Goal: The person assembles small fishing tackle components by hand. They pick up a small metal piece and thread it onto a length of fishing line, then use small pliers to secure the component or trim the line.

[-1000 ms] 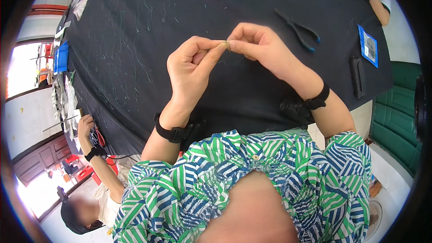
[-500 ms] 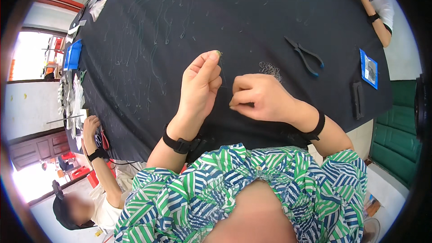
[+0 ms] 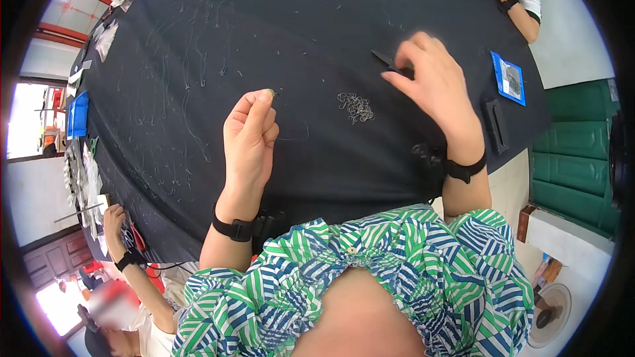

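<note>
My left hand point(image 3: 250, 133) rests on the black tablecloth point(image 3: 317, 20) with thumb and forefinger pinched together on a small metal piece that barely shows at the fingertips. My right hand point(image 3: 433, 89) lies farther right and closes over dark-handled pliers point(image 3: 385, 59); only one handle end sticks out by my fingers. A small pile of thin metal rings point(image 3: 356, 107) lies between the two hands, nearer the right one. Both wrists wear black bands.
A blue packet point(image 3: 508, 78) and a black oblong object point(image 3: 495, 125) lie near the table's right edge. Thin wire scraps point(image 3: 192, 66) are strewn over the left of the cloth. Other people's arms show at the far right point(image 3: 519, 6) and lower left point(image 3: 122, 238).
My hands have parted: the right one moved away to the right onto the pliers, while the left stayed pinched. The view has tilted, so more of the table shows.
</note>
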`<state>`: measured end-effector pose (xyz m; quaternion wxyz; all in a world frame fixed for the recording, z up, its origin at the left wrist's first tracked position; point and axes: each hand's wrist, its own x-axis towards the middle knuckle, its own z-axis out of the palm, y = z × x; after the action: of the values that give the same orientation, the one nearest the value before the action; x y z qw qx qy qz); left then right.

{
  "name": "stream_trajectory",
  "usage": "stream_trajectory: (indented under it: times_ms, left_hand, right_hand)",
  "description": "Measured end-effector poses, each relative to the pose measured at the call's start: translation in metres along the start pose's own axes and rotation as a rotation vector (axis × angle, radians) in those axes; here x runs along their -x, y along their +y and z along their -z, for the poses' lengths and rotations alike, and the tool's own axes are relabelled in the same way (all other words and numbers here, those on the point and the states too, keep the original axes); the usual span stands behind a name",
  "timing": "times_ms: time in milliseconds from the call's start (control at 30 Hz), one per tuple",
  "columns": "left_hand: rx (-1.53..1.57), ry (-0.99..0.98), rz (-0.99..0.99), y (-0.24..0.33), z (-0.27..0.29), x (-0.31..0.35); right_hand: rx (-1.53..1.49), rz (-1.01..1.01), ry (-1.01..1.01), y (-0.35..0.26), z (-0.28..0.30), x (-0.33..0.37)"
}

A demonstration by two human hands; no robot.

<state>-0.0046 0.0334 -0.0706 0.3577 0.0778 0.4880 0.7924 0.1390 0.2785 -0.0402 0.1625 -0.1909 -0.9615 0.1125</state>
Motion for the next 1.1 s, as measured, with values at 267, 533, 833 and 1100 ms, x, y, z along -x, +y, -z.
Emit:
stream_trajectory:
  times_ms: [267, 533, 833, 1100]
  left_hand:
    - [-0.067, 0.072, -0.054, 0.002, 0.000, 0.001]
    - [-0.086, 0.086, -0.052, 0.006, -0.003, 0.001]
    - [-0.249, 0.102, -0.130, 0.004, -0.005, 0.004]
    - [-0.358, 0.108, -0.258, 0.004, -0.011, 0.005]
  right_hand:
    - [0.062, 0.032, -0.034, 0.023, -0.017, 0.008]
    - [-0.614, 0.033, -0.109, -0.012, -0.009, -0.011]
    - [-0.610, 0.351, -0.060, -0.054, -0.023, -0.003]
    - [-0.540, 0.428, -0.002, -0.057, -0.019, -0.004]
